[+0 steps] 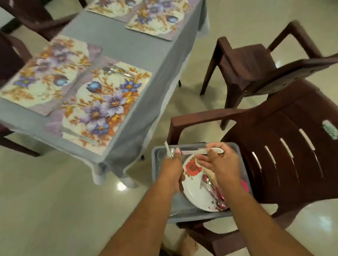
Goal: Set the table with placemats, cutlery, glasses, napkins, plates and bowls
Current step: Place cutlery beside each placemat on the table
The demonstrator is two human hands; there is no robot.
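Both hands [170,166] [223,163] grip cutlery [201,150]

I see four rectangular floral placemats, purple and blue flowers with orange leaves on cream, lying flat in two pairs on the grey-clothed table. The nearest placemat [104,106] carries silver forks [119,69] at its far corner and a silver table knife [79,136] along its near edge. Its neighbour [46,80] touches it; the far pair [142,7] lies well apart. A white round plate with a red rose print [196,189] sits in a grey plastic tray [241,161], with a bundle of silver cutlery [213,193] resting across it.
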